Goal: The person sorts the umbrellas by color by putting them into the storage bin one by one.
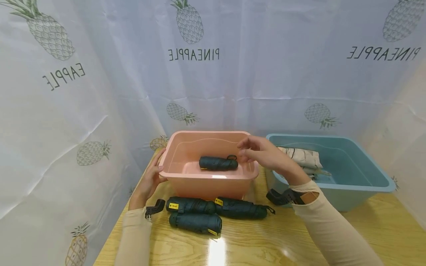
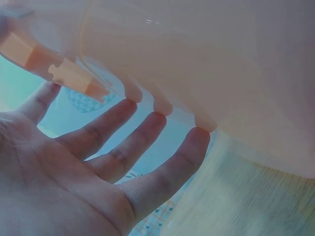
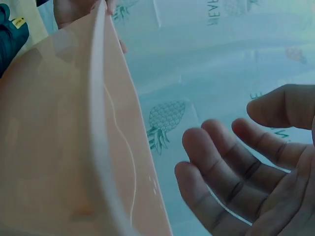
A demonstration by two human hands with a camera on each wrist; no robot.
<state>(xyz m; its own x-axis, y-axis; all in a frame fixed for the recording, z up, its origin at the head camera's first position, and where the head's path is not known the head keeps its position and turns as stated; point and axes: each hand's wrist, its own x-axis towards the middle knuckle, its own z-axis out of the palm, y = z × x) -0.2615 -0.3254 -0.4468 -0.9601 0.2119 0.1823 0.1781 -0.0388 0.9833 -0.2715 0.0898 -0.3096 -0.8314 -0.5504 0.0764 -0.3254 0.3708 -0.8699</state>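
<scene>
My left hand [image 1: 151,179] is at the left side of a pink plastic bin [image 1: 206,188]. In the left wrist view its extended fingertips [image 2: 199,135] touch the bin's outer wall. Over the bin's right rim hovers my right hand [image 1: 263,152], its fingers loosely bent and nothing in them, as the right wrist view confirms. Inside the bin lies a dark folded umbrella [image 1: 217,163] with a wrist loop. Three more lie in front of it on the table: one umbrella [image 1: 191,205] at the left, another [image 1: 241,208] at the right, and a third [image 1: 196,223] nearest me.
To the right stands a blue-green bin [image 1: 346,195] with a beige striped, plastic-wrapped packet [image 1: 304,158] at its left end. Both bins rest on a wooden table [image 1: 266,244]. A white pineapple-print curtain [image 1: 249,85] hangs close behind and along the left.
</scene>
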